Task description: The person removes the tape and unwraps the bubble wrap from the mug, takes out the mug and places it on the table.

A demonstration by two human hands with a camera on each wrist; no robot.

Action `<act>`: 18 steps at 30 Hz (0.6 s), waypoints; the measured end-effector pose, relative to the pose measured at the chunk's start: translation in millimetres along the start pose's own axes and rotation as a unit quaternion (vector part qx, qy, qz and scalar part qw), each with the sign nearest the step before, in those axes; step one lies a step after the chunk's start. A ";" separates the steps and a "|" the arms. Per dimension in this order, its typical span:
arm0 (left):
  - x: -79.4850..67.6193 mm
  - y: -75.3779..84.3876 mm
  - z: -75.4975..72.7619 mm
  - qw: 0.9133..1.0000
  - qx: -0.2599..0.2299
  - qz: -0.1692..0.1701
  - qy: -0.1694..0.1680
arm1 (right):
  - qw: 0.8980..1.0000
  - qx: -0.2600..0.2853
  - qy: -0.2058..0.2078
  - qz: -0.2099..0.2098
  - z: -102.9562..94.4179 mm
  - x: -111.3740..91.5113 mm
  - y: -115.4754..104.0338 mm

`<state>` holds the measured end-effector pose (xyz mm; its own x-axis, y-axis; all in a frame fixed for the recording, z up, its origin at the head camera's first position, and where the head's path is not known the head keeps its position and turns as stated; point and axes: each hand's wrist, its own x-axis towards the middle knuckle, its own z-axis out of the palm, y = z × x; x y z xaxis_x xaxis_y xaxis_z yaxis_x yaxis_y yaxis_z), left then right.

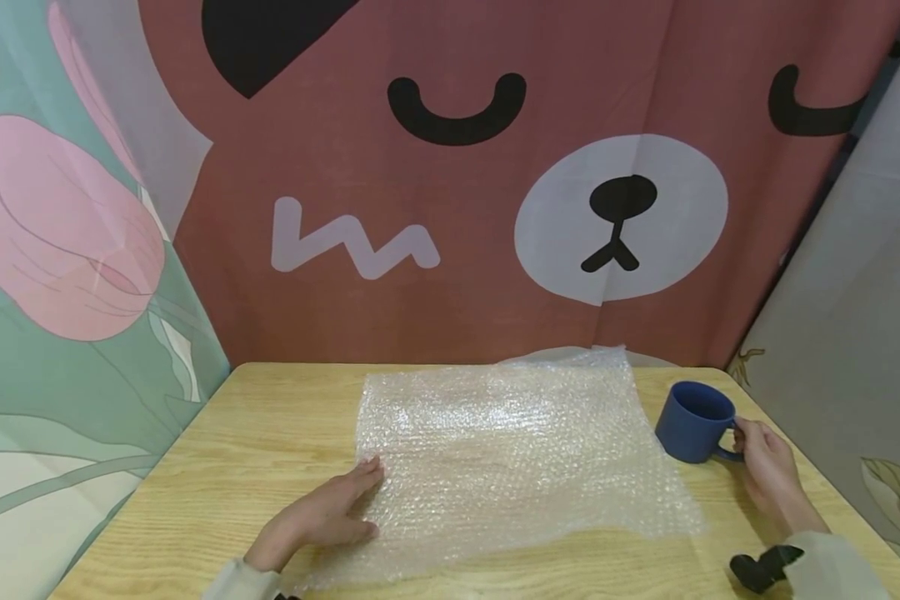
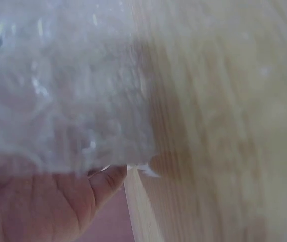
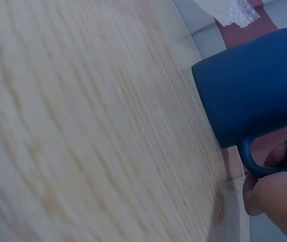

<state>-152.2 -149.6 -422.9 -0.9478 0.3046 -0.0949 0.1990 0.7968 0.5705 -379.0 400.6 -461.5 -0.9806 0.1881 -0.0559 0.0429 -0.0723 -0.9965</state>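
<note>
A blue mug [image 1: 684, 431] is at the right side of the wooden table, with its mouth facing up. My right hand [image 1: 771, 467] grips the mug's handle [image 1: 730, 455]; in the right wrist view curled fingers [image 3: 279, 154] show around the handle. The mug's base is at or close to the tabletop; whether they touch is hard to tell. A clear sheet of bubble wrap [image 1: 510, 467] lies spread flat, just left of the mug. On its left edge rests my left hand [image 1: 330, 508], fingers extended and thumb apart. Bubble wrap hides part of that hand in the left wrist view.
The light wooden table [image 1: 270, 433] spans the view. Behind it hangs a reddish-brown curtain [image 1: 420, 317] with a bear face, and patterned cloth stands at both sides. The bubble wrap's far corner reaches the table's back edge.
</note>
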 end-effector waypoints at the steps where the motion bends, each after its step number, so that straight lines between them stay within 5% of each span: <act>1: 0.2 -0.3 -0.1 1.000 -0.001 0.000 -0.001 | 1.000 -0.006 -0.003 -0.001 -0.4 -0.3 -0.2; 18: 1.8 -0.3 -10.0 1.000 0.027 0.006 0.006 | 0.978 -0.205 0.003 -0.041 -2.9 6.4 -3.4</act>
<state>-156.5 -154.5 -415.1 -0.9478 0.3092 -0.0780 0.2241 0.8198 0.5270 -384.8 404.9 -458.7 -0.9828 0.1830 0.0265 0.0382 0.3413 -0.9392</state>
